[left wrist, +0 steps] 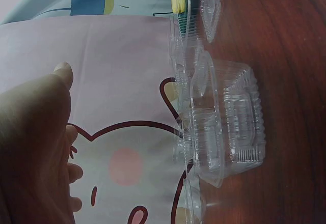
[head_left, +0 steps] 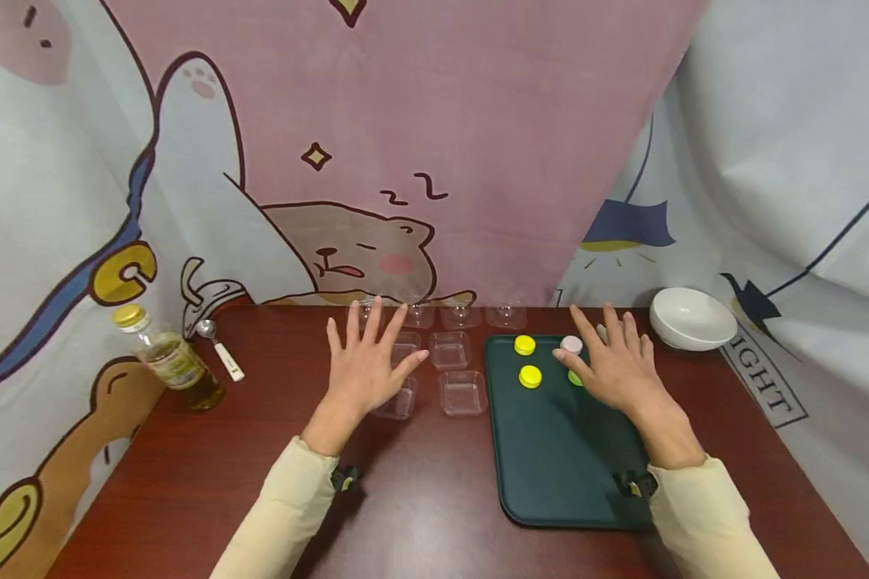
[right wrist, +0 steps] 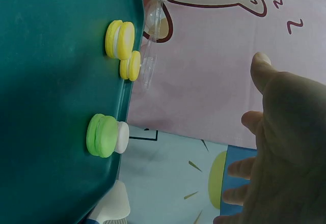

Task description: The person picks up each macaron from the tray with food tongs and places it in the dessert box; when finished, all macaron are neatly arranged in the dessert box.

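Note:
My left hand (head_left: 364, 368) hovers with fingers spread above the clear plastic boxes (head_left: 463, 394) and holds nothing. Several boxes stand in rows; a lidded shape shows close up as a clear box (left wrist: 242, 117) in the left wrist view. Over the dark green tray (head_left: 558, 474), my right hand (head_left: 618, 366) is likewise spread and bare. On the tray's far part lie two yellow macarons (head_left: 530, 376), a pale macaron (head_left: 570, 344) and a green macaron (right wrist: 103, 136). The right hand partly covers the green one in the head view.
A white bowl (head_left: 693, 319) stands at the back right. At the left are an oil bottle (head_left: 177, 366) with a yellow cap and a small metal scoop (head_left: 220, 351) with a white handle. A white object (right wrist: 113, 203) sits by the tray's far edge. Printed cloth hangs behind the table.

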Demonstrator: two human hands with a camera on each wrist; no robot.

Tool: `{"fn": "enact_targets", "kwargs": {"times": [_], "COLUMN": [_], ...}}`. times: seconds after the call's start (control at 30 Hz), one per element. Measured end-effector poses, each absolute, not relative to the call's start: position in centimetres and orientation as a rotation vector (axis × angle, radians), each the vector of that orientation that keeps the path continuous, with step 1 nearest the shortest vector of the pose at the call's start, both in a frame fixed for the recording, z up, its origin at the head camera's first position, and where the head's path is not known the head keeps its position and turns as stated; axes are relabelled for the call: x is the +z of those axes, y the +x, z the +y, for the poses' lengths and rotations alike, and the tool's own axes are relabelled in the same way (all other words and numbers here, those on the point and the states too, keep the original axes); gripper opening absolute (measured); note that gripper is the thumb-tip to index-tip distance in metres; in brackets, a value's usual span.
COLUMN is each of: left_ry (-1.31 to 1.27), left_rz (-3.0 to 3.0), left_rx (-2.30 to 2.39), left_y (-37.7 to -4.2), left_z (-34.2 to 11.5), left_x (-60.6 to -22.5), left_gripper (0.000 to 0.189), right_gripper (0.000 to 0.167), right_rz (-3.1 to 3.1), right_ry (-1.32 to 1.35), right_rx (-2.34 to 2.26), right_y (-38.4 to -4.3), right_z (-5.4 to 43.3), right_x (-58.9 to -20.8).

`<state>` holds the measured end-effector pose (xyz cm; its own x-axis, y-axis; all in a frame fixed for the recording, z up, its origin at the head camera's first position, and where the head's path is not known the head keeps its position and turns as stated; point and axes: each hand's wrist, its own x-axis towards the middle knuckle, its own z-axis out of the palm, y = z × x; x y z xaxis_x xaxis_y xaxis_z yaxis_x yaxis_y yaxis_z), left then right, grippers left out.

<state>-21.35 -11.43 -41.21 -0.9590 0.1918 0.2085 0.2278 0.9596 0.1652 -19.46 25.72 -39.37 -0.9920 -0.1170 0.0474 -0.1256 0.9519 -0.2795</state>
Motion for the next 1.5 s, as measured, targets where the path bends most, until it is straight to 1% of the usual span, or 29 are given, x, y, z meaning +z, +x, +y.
{"fn": "enact_targets", "kwargs": {"times": [0.3,0.57,0.77,1.0,1.07,1.17,1.3,1.5], "left_ry": [-0.332,-0.405,-0.526,-0.525,-0.515,-0.518,-0.546,-0.586], "left_rz": [-2.914,-2.918,-2.927,-2.941,-2.958,-2.977,-2.974,-2.956], "left_rx": [-0.317,-0.503,-0.589,-0.568,-0.553,-0.524,-0.497,-0.454], "left_y": [-21.1,-21.2,-21.6,-21.7,-21.6,-21.5,-21.3,-20.7], "left_z": [-11.3,-11.2,-11.1,-11.1,-11.0,-10.7,-10.2,-9.6], "left_x": [-41.2,-41.8,-42.6,-43.3,-43.4,-43.7,-44.0,-44.3], "left_gripper": [0.084,0.094,0.096,0.094,0.094,0.093,0.091,0.088], "right_gripper": [0.084,0.084,0.08,0.068,0.07,0.077,0.084,0.09], "right_rz": [-3.048,-2.995,-2.989,-3.057,-3.112,-3.197,-3.245,-3.302], "right_ry": [0.167,0.154,0.177,0.038,-0.008,-0.06,-0.062,-0.085], "right_rx": [0.425,0.464,0.51,0.458,0.457,0.432,0.382,0.374], "right_y": [-19.6,-19.4,-18.4,-17.5,-17.1,-16.6,-16.1,-16.2], "right_z": [26.8,29.2,32.2,35.3,35.8,36.6,37.3,37.8], "right_x": [-39.0,-39.1,-40.6,-41.8,-42.0,-42.2,-42.6,-43.3]}}
